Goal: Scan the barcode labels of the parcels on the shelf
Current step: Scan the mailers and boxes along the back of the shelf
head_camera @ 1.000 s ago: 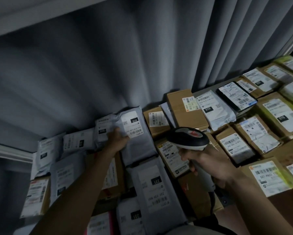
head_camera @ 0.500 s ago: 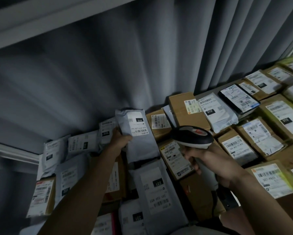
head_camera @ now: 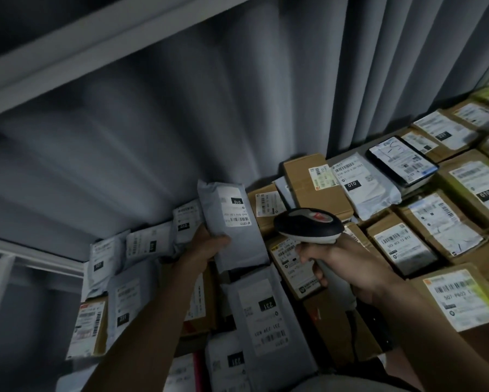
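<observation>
From the head camera, the left hand (head_camera: 206, 247) grips a grey poly mailer (head_camera: 232, 224) by its lower left edge, thumb across the front and fingers behind, and holds it raised and tilted above the other parcels, with its white barcode label (head_camera: 236, 212) facing the camera. The right hand (head_camera: 342, 267) is curled round the handle of a handheld barcode scanner (head_camera: 308, 226), whose black and white head sits just right of the held mailer and points towards it. The two are near each other but apart.

Below both hands the shelf (head_camera: 347, 154) is packed with parcels lying label up. A second grey mailer (head_camera: 265, 312) marked 231 lies directly beneath the held one. A brown carton (head_camera: 314, 182) sits beyond the scanner, with a white mailer (head_camera: 364, 185) marked 010 to its right. More labelled cardboard boxes (head_camera: 401, 244) fill the right side. A grey pleated curtain (head_camera: 209, 108) hangs behind the shelf.
</observation>
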